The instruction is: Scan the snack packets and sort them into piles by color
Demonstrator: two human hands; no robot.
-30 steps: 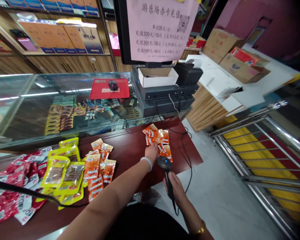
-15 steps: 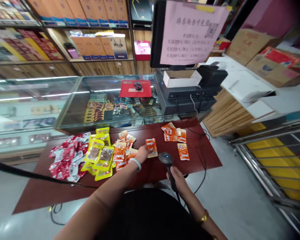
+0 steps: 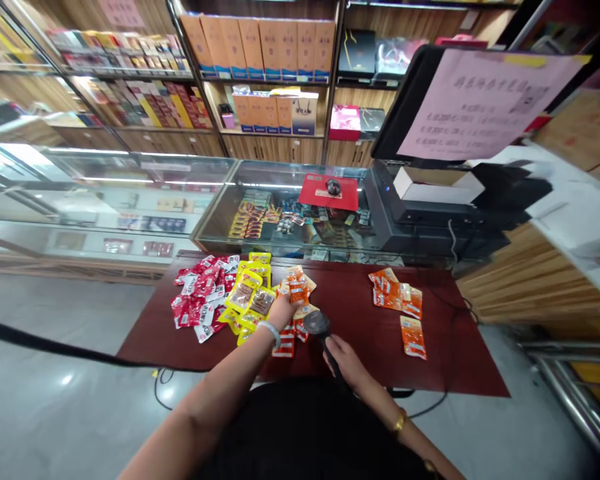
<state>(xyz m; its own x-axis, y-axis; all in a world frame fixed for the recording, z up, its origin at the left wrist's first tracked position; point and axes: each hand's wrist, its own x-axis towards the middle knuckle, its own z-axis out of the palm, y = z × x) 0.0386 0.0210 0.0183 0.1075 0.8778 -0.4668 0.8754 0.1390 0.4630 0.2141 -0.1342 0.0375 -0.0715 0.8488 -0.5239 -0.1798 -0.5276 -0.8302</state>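
My left hand [image 3: 283, 311], with a pale bracelet on its wrist, is over the loose group of orange snack packets. Its fingers are closed at the lower edge of one orange packet [image 3: 299, 291]; other orange packets [image 3: 283, 343] lie under and around the hand. My right hand [image 3: 347, 362] is wrapped round the handle of a black barcode scanner [image 3: 317, 324], whose head is close to the left fingertips. Yellow snack packets [image 3: 245, 291] are heaped just left of my left hand. Further left is a pile of red and white packets [image 3: 203, 293].
On the right of the dark red table [image 3: 350, 287] lie several orange packets [image 3: 391, 293] and a single one [image 3: 413, 337]. Behind stands a glass counter [image 3: 220, 193] with a red mouse pad [image 3: 310, 190] and a monitor [image 3: 405, 100]. A black cable [image 3: 80, 347] crosses the left.
The view has swung left. Relative to the table, my left hand has moved left with the orange packet, back over the orange group. My right hand has carried the scanner left too.
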